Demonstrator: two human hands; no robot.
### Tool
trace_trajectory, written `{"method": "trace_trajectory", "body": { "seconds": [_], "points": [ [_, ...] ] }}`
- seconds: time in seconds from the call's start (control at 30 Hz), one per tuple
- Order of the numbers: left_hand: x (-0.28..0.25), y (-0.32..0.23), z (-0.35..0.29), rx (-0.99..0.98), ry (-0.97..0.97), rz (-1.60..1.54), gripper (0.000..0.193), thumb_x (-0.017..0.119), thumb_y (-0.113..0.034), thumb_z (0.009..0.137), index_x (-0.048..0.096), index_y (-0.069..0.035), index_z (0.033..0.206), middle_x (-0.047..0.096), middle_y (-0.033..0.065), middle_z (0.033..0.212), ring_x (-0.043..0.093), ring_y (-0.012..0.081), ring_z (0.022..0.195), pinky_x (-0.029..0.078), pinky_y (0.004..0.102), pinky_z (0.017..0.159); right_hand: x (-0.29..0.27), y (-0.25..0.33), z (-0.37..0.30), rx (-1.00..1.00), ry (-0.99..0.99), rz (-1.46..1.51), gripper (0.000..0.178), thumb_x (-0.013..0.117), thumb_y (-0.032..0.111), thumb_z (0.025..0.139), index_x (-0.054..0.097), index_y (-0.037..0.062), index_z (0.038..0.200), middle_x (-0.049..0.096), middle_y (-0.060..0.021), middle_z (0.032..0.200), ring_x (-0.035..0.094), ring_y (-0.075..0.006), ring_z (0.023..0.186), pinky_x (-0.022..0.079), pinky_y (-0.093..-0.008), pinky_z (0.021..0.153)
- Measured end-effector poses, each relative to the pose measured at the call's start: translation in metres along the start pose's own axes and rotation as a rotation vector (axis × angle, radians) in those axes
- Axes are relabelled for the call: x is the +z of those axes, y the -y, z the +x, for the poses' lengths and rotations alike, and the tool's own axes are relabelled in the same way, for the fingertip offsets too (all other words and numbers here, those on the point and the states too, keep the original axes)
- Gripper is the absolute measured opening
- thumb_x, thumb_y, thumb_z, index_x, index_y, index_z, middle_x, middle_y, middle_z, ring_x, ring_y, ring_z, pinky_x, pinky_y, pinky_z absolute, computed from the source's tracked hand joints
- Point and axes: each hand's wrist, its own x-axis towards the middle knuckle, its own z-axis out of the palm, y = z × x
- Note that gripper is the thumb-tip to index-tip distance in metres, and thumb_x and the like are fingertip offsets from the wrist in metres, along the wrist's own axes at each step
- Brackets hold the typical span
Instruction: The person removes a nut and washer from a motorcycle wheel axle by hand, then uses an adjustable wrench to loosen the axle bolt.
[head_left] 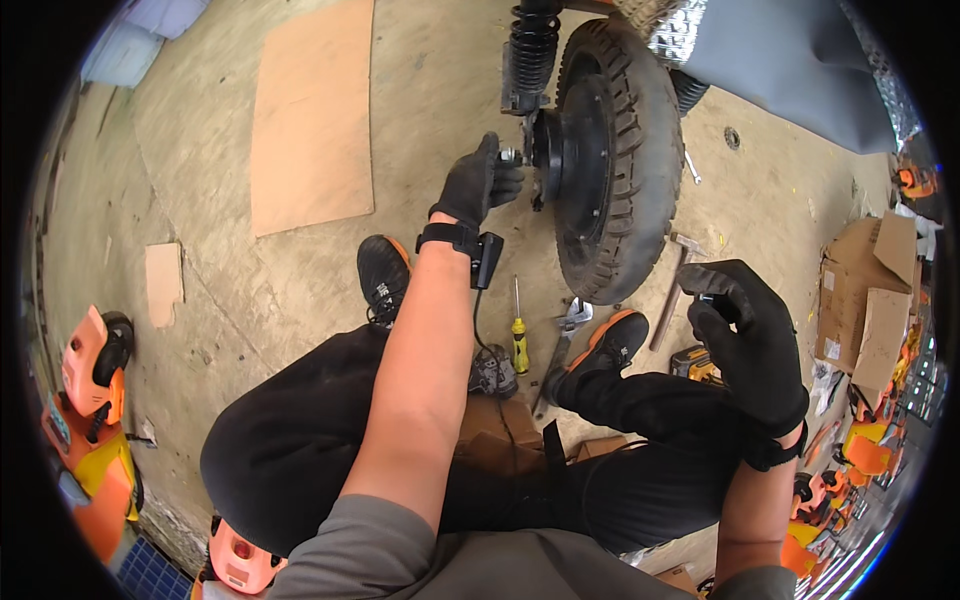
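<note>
A scooter wheel (625,160) with a knobbly black tyre stands in front of me, its hub (585,155) toward my left. Beside the hub, my left hand (480,182) in a black glove is closed, with a shiny metal axle nut (509,155) at its fingertips. A black coil-spring shock absorber (534,50) rises above the axle. My right hand (745,335), also gloved, is held apart from the wheel over my right leg. Its thumb and forefinger pinch a small metal piece (706,297), mostly hidden, whose kind I cannot make out.
On the concrete floor lie a yellow screwdriver (519,345), an adjustable wrench (572,322), a hammer (672,290), a power tool (695,364) and a ring (732,138). Flat cardboard (312,120) lies left; an open carton (865,300) stands right. Orange scooters (95,400) flank me.
</note>
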Motion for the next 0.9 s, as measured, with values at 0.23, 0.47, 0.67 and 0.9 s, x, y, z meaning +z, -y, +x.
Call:
{"method": "trace_trajectory", "body": {
  "seconds": [0.23,0.47,0.67,0.9],
  "points": [
    [0.013,-0.004,-0.013,0.219,-0.072,-0.017,0.025,0.061,-0.027,0.096,0.063,-0.004,0.105,0.066,0.0067,0.087,0.063,0.0153,0.072,0.052,0.0278,0.063,0.005,-0.001,0.0,0.029,-0.013,0.027,0.029,0.06,-0.008,0.085,0.064,-0.003,0.113,0.064,-0.0112,0.102,0.063,-0.0152,0.078,0.049,-0.0261,0.072],
    [0.02,-0.014,-0.009,0.069,-0.236,0.191,0.035,0.064,-0.039,0.094,0.064,-0.004,0.09,0.061,0.0062,0.07,0.055,0.0138,0.056,0.044,0.0279,0.051,0.005,0.002,0.001,0.043,-0.009,0.002,0.028,0.06,-0.007,0.085,0.064,-0.003,0.113,0.064,-0.0102,0.102,0.062,-0.0144,0.083,0.049,-0.0258,0.075],
    [0.006,-0.004,0.01,0.178,-0.378,0.398,0.035,0.064,-0.039,0.093,0.064,-0.004,0.085,0.06,0.0059,0.068,0.056,0.0144,0.055,0.046,0.0277,0.05,0.006,0.006,0.002,0.043,-0.009,0.019,0.028,0.06,-0.006,0.085,0.064,-0.0028,0.113,0.064,-0.0099,0.103,0.062,-0.0137,0.084,0.049,-0.026,0.077],
    [0.002,0.003,0.003,0.582,-0.109,0.335,0.026,0.063,-0.025,0.095,0.063,-0.007,0.113,0.065,0.0071,0.092,0.066,0.0158,0.08,0.056,0.0295,0.071,0.005,0.002,0.0,0.049,-0.013,0.031,0.028,0.06,-0.007,0.085,0.064,-0.0032,0.113,0.064,-0.0103,0.104,0.062,-0.0143,0.084,0.049,-0.0265,0.077]
  ]
}}
